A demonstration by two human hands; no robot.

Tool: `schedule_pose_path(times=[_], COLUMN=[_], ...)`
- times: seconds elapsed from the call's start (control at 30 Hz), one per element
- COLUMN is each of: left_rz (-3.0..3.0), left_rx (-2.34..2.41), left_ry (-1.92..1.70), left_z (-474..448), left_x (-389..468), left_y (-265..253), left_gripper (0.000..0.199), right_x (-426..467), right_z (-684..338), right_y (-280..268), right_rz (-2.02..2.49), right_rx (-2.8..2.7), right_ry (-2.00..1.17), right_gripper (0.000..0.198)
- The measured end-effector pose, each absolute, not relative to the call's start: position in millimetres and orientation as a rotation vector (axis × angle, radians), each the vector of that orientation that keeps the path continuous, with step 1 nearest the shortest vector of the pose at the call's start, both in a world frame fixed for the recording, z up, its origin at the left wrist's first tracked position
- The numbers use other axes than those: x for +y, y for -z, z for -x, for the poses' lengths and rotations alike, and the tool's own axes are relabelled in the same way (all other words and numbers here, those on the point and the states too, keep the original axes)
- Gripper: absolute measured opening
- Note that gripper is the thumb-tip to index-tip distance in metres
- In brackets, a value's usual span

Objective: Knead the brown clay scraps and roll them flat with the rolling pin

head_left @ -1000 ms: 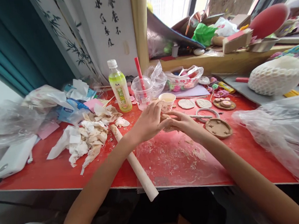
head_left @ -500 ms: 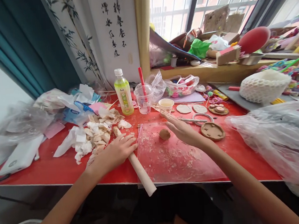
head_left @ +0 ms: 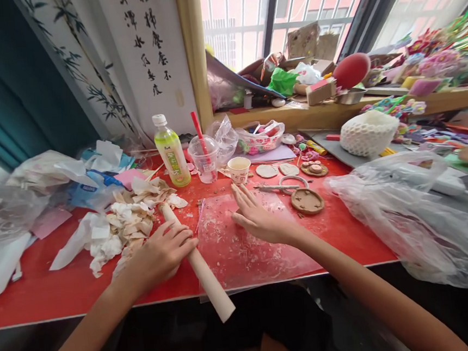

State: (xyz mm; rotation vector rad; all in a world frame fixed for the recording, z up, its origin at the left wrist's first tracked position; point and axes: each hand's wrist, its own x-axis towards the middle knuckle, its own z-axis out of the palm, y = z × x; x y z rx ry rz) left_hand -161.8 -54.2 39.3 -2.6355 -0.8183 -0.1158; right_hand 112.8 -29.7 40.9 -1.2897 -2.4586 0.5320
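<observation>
The person's left hand (head_left: 165,252) drapes over the roller (head_left: 208,279) jutting past the table (head_left: 56,300), how firmly it grips impossible to tell, while the right hand (head_left: 258,217) stretches straight-fingered over the mat (head_left: 234,268), apparently a palm-pressing step whose next move calls for even pressure.

a pale roller (head_left: 205,276) lies aslant, far end stained brown, crossing the near left corner of the clear mat (head_left: 233,265), flat and crumb-strewn.
</observation>
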Motion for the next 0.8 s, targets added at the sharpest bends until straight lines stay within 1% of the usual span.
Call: schedule_pose_path(times=[0.1,0.13,0.17,0.23,0.33,0.43,0.53,0.7,0.77,0.8], left_rz=[2.498,2.453,2.414,2.356,2.33,2.318,2.409,2.619,2.672,2.688], left_rx=[-0.777,-0.758,-0.743,-0.708,-0.72,-0.868,-1.019,-1.244,-1.231,-1.193], left_ry=[0.219,0.261,0.303,0.378,0.443,0.431,0.362,0.197,0.145,0.135], left_z=[137.7,127.4,116.4,94.7,72.1,69.9,80.2,89.1,88.3,87.7], left_x=[-54.1,-53.0,-51.4,-47.0,-37.8,-24.2,-6.0,26.9,38.0,42.4], left_y=[-57.8,-65.1,-72.9,-90.4,-117.9,-134.4,-127.0,-79.9,-63.1,-56.5], left_gripper=[0.03,0.029,0.029,0.028,0.029,0.035,0.048,0.055,0.056,0.056], right_x=[-53.8,-61.9,-68.7,-75.6,-68.9,-53.1,-37.1,-6.2,5.4,9.9], right_z=[-120.5,-122.8,-125.1,-130.7,-144.6,-164.0,-178.0,-174.2,-168.8,-166.3], right_y=[-63.3,-70.8,-78.1,-91.2,-106.3,-111.5,-98.8,-55.4,-41.5,-36.1], right_rz=[1.2,1.124,1.057,1.042,1.257,1.343,1.304,1.22,1.191,1.185], right_rx=[-2.385,-2.433,-2.509,-2.577,-2.47,-2.418,-2.476,-2.636,-2.676,-2.683], right_ry=[-0.686,-0.707,-0.659,-0.443,-0.092,0.09,0.092,-0.113,-0.136,-0.125], right_gripper=[0.075,0.08,0.08,0.073,0.058,0.049,0.043,0.032,0.035,0.04])
